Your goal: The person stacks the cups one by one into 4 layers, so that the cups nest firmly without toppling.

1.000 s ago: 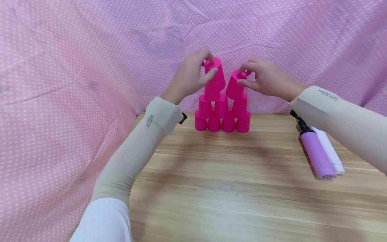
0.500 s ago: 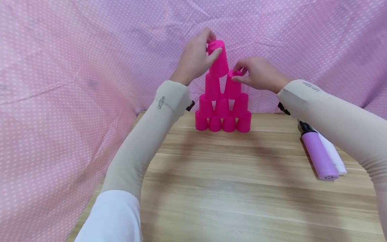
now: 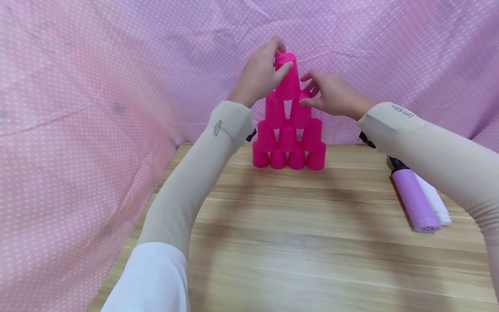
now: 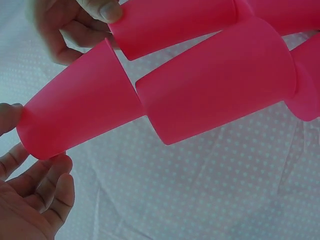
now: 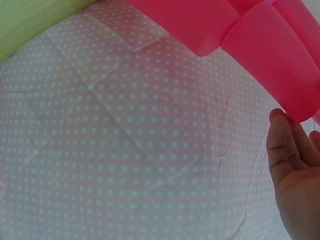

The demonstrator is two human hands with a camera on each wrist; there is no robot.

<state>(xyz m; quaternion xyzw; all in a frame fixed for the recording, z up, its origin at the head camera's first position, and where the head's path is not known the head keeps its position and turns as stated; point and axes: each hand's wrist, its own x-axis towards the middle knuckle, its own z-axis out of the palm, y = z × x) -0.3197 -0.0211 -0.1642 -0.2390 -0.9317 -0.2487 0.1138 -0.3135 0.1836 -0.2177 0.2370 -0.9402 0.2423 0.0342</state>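
Left hand (image 3: 260,74) still clamps inverted glossy pink plastic cup (image 3: 287,77), now centred atop cup pyramid (image 3: 287,143); right hand (image 3: 331,93) fingers loosened, touching second-row cup (image 3: 301,113).

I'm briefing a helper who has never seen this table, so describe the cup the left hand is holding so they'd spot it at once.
On the wooden table, against the pink dotted cloth, stands a pyramid of upside-down pink cups. At its very peak is the top cup, gripped by the left hand. It is the highest cup and the only one alone in its row, straddling the two beneath.
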